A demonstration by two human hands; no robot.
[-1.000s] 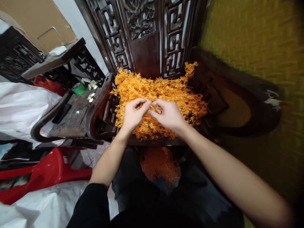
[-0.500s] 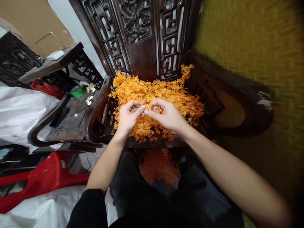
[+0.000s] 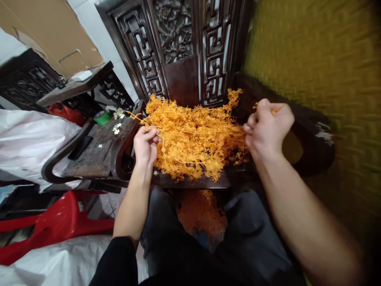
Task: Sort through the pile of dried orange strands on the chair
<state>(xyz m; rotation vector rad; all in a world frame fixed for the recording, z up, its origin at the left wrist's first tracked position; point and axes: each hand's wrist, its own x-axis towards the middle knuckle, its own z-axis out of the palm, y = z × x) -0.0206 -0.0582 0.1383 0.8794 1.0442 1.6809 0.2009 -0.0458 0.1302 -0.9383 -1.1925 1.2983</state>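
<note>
Orange sprig [image 3: 143,118] runs left-right, pinched by left hand [image 3: 145,145]; right hand [image 3: 267,131] fisted on another.

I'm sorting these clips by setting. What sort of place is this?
Probably a home or small workshop used for handwork: a carved dark-wood chair heaped with orange plastic sprigs, a red plastic stool and white sacks alongside.

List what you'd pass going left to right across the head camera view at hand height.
White plastic sheet → small white flowers on the dark wooden side table → left hand → pile of orange plastic sprigs → right hand → yellow woven surface.
</note>
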